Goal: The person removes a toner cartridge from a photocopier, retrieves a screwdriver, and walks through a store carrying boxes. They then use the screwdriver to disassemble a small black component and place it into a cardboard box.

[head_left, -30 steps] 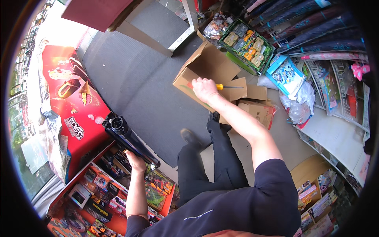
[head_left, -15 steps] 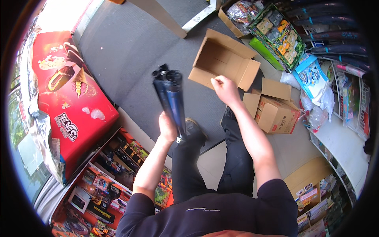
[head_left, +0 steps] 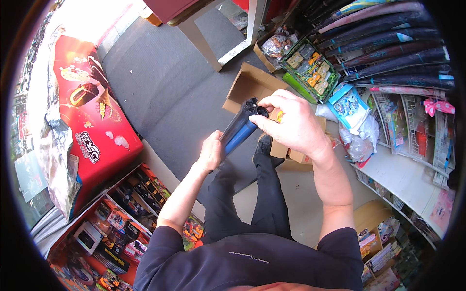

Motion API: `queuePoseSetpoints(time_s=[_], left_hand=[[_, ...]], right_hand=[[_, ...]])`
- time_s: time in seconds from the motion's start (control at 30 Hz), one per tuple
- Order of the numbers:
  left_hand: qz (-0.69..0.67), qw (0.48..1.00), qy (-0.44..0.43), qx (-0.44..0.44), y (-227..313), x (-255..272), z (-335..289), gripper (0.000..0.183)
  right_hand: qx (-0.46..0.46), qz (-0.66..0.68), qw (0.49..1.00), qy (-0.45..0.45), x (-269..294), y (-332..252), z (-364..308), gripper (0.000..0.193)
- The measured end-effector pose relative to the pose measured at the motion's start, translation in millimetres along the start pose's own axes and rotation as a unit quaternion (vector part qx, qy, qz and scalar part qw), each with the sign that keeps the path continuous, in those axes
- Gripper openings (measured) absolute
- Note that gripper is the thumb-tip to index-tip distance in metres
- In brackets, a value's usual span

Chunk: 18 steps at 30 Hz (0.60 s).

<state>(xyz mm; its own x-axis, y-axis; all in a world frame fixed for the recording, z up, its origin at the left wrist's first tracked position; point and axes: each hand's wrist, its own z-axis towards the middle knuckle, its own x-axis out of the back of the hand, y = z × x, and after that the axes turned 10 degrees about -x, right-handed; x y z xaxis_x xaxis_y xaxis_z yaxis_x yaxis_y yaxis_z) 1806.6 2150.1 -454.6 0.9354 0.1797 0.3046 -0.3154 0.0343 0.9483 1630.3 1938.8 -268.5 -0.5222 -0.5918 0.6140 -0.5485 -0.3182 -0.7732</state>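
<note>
Holds a long, glossy black-and-blue twin-barrelled cylinder [head_left: 240, 137], smooth and rigid-looking, aslant in midair above the dark-grey ribbed floor mat [head_left: 165, 87]. Wraps the left hand [head_left: 212, 151] firmly round its lower part. Sets thumb and forefinger of the right hand [head_left: 289, 119] at its round, hollow upper end, and curls that hand about a small yellow piece [head_left: 280, 115], mostly hidden.

Covers, with the right hand, part of an open brown cardboard box [head_left: 242, 87], creased and straight-walled; hides much of a second brown cardboard carton [head_left: 298, 156] too.

Farther off, a green rectangular display crate [head_left: 297, 86] with orange and tan packs in rows; beside it, a brown cardboard tub [head_left: 264, 57] with crinkled clear-plastic bags inside; then a light-blue shallow tray [head_left: 337, 93], near a crumpled white plastic bag [head_left: 367, 132].
</note>
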Motion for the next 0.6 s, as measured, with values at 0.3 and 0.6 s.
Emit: queuePoseSetpoints(time_s=[0.3,0.6], left_hand=[[-0.016,0.993,0.075,-0.092,92.9,-9.1,25.9,0.073],[-0.068,0.984,0.11,-0.125,83.7,-34.2,31.6,0.079]], right_hand=[[0.039,-0.08,0.996,0.032,40.5,-77.7,-46.2,0.03],[0.072,-0.147,0.986,0.034,10.3,-71.9,-64.8,0.03]])
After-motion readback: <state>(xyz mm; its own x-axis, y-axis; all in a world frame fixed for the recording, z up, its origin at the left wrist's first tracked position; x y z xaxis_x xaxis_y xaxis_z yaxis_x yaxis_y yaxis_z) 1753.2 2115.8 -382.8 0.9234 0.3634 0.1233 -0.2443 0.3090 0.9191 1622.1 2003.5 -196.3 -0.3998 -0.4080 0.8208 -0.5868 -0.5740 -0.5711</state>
